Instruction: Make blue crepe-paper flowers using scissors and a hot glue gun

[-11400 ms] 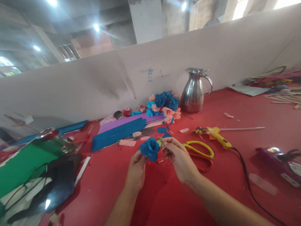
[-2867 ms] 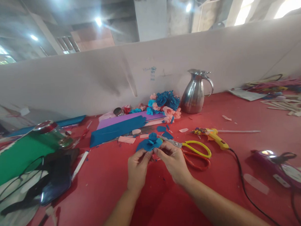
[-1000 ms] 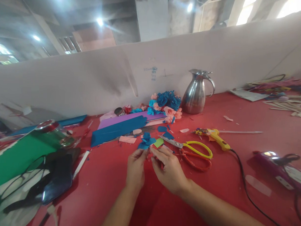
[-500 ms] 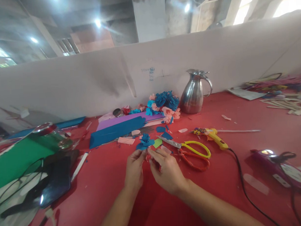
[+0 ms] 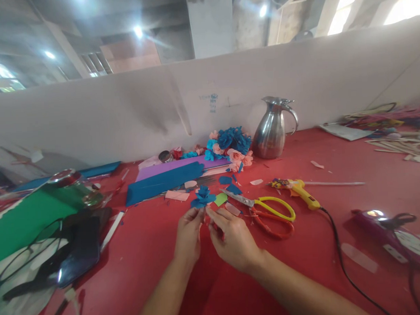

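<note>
A blue paper flower (image 5: 202, 197) with spread petals stands just above my fingertips. My left hand (image 5: 188, 235) pinches it from below, with thumb and fingers closed at its base. From the other side my right hand (image 5: 233, 237) reaches to the same base, its fingers bent and pressed together at the flower's lower edge; what lies between them is hidden. Right of the flower are a green paper piece (image 5: 220, 200) and scissors (image 5: 272, 208) with one yellow and one red handle, lying partly spread.
A yellow glue gun (image 5: 302, 192) with its cord lies to the right, near a purple power strip (image 5: 394, 238). A steel jug (image 5: 271, 130) and a bunch of paper flowers (image 5: 234, 140) stand by the wall. Blue paper (image 5: 162, 182) and a dark phone (image 5: 80, 249) lie left.
Both hands stay close together at the flower's base with almost no movement. The whole view has shifted very slightly.
</note>
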Motion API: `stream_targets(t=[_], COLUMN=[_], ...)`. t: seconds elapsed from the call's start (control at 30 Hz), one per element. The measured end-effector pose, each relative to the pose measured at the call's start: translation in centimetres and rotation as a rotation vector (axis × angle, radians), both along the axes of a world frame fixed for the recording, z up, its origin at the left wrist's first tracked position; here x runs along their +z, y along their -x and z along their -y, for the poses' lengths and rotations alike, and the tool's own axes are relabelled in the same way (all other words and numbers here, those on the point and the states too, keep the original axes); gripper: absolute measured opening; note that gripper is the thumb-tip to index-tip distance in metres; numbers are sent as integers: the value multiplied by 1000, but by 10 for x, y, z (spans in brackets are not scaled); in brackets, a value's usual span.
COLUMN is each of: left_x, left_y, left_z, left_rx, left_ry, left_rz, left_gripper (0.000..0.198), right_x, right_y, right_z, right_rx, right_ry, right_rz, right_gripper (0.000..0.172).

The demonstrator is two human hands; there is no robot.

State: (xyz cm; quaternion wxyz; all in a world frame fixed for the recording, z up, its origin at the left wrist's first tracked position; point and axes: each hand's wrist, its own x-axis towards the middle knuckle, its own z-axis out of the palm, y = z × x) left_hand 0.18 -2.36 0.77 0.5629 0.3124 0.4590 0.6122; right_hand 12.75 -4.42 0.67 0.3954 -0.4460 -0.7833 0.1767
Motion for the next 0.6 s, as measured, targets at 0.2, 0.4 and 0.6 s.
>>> stream_targets(t=[0.2,0.4,0.6], left_x=[1,3,-1], left_y=[0,0,1], left_z=[-1,-1,-2], left_rx=[-31,-31,-22], left_ry=[-4,-4,-5], left_rz=[19,17,12], left_gripper=[21,23,20], right_x=[2,2,-1], right_y=[1,1,0], right_z=[1,0,-1], right_rx=[13,10,-8], right_ry=[-6,-8,-7], right_rz=[41,52,75], right_gripper=[50,49,48])
